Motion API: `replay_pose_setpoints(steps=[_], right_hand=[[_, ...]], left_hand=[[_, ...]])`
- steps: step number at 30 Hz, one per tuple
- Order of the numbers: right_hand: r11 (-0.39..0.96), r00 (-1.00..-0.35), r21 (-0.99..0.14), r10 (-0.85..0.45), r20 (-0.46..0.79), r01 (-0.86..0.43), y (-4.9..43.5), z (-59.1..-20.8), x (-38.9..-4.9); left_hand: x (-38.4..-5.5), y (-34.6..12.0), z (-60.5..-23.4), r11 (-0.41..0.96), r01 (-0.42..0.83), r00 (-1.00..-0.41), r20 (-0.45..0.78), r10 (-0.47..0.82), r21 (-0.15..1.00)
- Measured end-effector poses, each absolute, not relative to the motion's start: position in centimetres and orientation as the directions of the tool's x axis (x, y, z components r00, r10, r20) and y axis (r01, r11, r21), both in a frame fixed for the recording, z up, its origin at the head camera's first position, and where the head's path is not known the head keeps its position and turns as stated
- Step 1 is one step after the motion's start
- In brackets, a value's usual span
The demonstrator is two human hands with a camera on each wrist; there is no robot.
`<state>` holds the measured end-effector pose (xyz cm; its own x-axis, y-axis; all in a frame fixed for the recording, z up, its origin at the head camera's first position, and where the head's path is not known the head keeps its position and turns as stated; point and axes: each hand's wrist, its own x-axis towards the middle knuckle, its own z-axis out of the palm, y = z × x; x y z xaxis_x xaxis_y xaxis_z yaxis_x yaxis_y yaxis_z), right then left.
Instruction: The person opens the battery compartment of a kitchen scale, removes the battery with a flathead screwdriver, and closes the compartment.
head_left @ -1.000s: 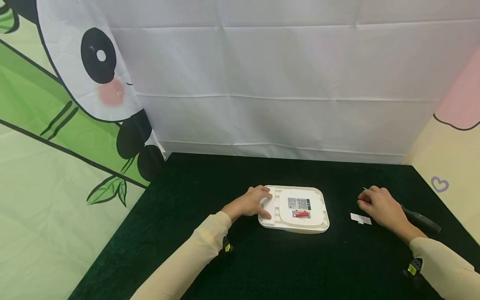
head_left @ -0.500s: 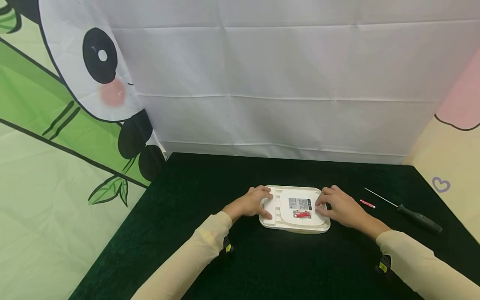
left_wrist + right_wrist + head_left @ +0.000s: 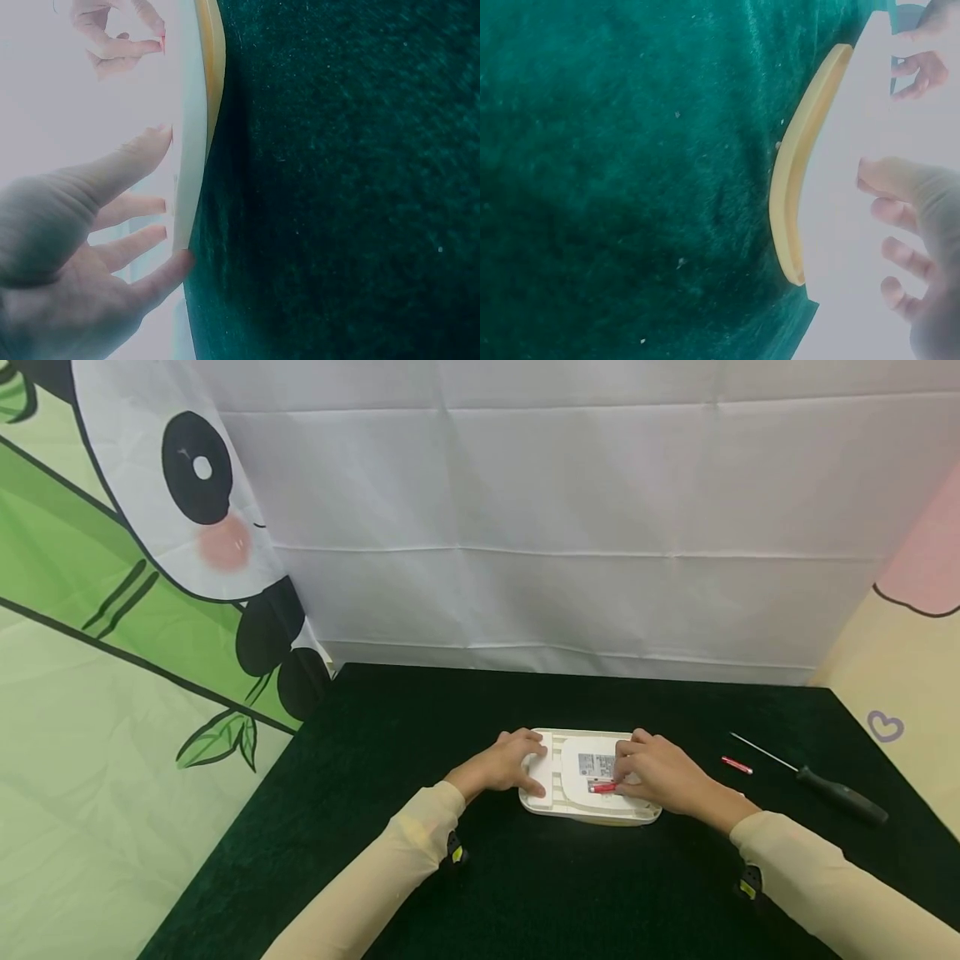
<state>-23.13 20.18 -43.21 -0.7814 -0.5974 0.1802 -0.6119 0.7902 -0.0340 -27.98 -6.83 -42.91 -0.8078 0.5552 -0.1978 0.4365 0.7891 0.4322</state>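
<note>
A white rounded rectangular device lies back side up on the dark green cloth, with a printed label and a small battery compartment. In the compartment sits a red battery. My left hand rests on the device's left end, fingers spread over the surface and thumb near the front edge. My right hand reaches over from the right, thumb and forefinger pinching the battery's right end; the left wrist view shows red between those fingertips. A yellow curved part shows below the device's edge in the right wrist view.
A second red battery lies to the right of the device. Beyond it is a screwdriver with a dark handle, its shaft pointing back left. White cloth hangs behind the table, and a printed panda cloth covers the left side.
My right hand has moved left from beside the screwdriver to the device's edge, then onto the compartment. The loose battery and screwdriver shaft are uncovered now. My left hand has stayed in place.
</note>
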Motion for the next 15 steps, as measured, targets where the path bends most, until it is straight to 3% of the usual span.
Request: replay_pose_setpoints(steps=[5, 15], right_hand=[[0.781, -0.771, 0.006, -0.618, 0.156, -0.625, 19.71, -43.02, -23.33], [0.779, -0.787, -0.112, -0.613, 0.069, -0.617, 19.66, -43.17, -24.09]], left_hand=[[-28.05, -6.87, -42.81, 0.788, 0.442, -0.807, -0.193, 0.558, 0.428], [-27.94, -6.82, -42.92, 0.786, 0.443, -0.804, -0.196, 0.561, 0.432]])
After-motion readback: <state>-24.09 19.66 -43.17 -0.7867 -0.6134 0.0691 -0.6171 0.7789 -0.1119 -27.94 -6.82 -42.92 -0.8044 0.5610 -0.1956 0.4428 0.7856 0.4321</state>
